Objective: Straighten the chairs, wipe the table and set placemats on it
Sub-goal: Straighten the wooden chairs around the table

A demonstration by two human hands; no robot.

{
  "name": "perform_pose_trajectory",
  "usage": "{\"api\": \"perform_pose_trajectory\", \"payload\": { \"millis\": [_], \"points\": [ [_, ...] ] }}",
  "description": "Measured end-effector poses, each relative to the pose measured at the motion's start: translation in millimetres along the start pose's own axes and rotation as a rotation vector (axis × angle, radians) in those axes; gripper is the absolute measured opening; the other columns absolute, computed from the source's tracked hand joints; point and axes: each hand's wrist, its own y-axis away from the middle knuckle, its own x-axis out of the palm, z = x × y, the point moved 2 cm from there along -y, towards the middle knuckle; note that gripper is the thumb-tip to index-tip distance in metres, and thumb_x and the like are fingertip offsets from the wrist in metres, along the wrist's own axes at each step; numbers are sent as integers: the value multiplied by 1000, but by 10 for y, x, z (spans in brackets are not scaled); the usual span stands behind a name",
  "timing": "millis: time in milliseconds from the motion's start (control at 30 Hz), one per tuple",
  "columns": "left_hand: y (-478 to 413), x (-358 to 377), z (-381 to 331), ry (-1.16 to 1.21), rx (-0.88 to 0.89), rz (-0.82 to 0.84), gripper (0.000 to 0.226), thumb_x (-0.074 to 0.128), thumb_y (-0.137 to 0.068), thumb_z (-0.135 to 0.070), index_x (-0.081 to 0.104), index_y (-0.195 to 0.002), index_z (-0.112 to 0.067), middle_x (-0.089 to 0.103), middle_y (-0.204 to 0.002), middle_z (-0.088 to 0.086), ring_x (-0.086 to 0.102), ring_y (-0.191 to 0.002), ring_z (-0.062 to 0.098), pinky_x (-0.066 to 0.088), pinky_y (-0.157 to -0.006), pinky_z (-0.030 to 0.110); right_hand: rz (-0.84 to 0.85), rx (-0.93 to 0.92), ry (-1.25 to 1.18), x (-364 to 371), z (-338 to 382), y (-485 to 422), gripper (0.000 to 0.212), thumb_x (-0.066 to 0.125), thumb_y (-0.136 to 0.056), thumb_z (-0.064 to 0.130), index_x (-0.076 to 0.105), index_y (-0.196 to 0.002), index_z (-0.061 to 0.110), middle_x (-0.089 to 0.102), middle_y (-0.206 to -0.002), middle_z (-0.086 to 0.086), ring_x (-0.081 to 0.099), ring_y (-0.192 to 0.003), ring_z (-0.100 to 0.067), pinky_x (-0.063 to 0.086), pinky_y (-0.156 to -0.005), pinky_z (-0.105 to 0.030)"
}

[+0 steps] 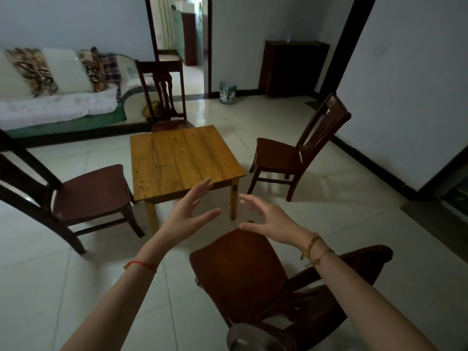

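A small square table [182, 158] of light wooden planks stands on the tiled floor with nothing on it. Dark wooden chairs surround it: the near chair [240, 269] just below my hands, turned askew; the left chair [88, 191]; the far chair [164, 97] behind the table; the right chair [291, 153], set at an angle and apart from the table. My left hand [187, 214] and my right hand [268, 216] hover in the air above the near chair's front edge, fingers spread, palms facing each other, holding nothing. No placemats or cloth are in view.
A sofa [58, 102] with patterned cushions lines the left wall. A dark cabinet [293, 69] stands at the back right, a small patterned bin [227, 91] beside an open doorway [184, 34]. Glossy floor tiles stretch right of the table.
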Motion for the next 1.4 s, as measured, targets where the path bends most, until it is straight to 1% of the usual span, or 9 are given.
{"api": "perform_pose_trajectory", "payload": {
  "millis": [233, 367, 567, 733, 1033, 1200, 1267, 1333, 1400],
  "points": [
    [33, 231, -135, -28, -35, -48, 89, 70, -77, -61, 31, -152, -34, 43, -152, -10, 38, -141, 4, 33, -118, 41, 57, -83, 5, -135, -173, -46, 79, 69, -83, 50, 26, -149, 41, 42, -148, 13, 39, -134, -5, 34, -111, -34],
    [65, 502, -232, -27, -60, -105, 85, 71, -79, -54, 33, -152, -34, 44, -151, -10, 39, -140, 3, 33, -117, 40, 100, -132, 27, -309, -313, 13, 81, 69, -82, 54, 26, -149, 40, 42, -147, 16, 39, -130, 1, 33, -109, -33],
    [124, 1255, -431, 2, -90, -224, 83, 74, -78, -51, 37, -150, -32, 49, -148, -10, 42, -138, 4, 34, -114, 34, 196, -232, 65, -780, -796, 342, 81, 67, -81, 57, 27, -149, 39, 44, -147, 13, 43, -131, -4, 38, -110, -36],
    [335, 2015, -583, 12, -152, -245, 76, 75, -80, -36, 41, -148, -32, 50, -146, -12, 44, -135, 1, 35, -111, 26, 273, -254, 109, -1086, -1344, 756, 81, 67, -81, 56, 27, -149, 37, 44, -147, 9, 43, -131, -7, 38, -110, -36],
    [805, 2784, -750, -64, -273, -285, 81, 75, -74, -52, 43, -147, -32, 54, -141, -11, 48, -131, -1, 41, -108, 23, 365, -282, 119, -1128, -1759, 1306, 81, 68, -80, 57, 28, -148, 38, 44, -146, 11, 44, -128, -6, 40, -108, -38],
    [1003, 3018, -708, -128, -314, -244, 94, 69, -65, -76, 40, -147, -40, 51, -142, -13, 47, -131, -2, 39, -105, 20, 368, -295, 99, -1050, -1873, 1502, 81, 70, -80, 53, 30, -149, 34, 46, -145, 9, 45, -128, -6, 39, -105, -30],
    [1049, 3108, -680, -188, -327, -221, 96, 70, -66, -75, 39, -148, -37, 51, -143, -10, 48, -130, 2, 40, -100, 15, 383, -282, 108, -996, -1956, 1572, 82, 71, -80, 54, 30, -148, 34, 46, -146, 9, 45, -128, -7, 38, -102, -26],
    [1081, 3216, -653, -273, -347, -165, 92, 75, -71, -64, 37, -149, -34, 48, -145, -7, 47, -130, 8, 39, -93, 9, 407, -278, 134, -938, -2046, 1647, 84, 71, -78, 55, 29, -148, 35, 45, -147, 8, 44, -129, -8, 36, -98, -24],
    [1104, 3306, -600, -353, -365, -104, 90, 78, -74, -56, 35, -150, -35, 46, -147, -5, 44, -132, 12, 40, -96, 16, 422, -282, 157, -885, -2131, 1710, 86, 73, -76, 55, 29, -148, 34, 45, -147, 7, 44, -131, -11, 35, -99, -24]
  ]
}}
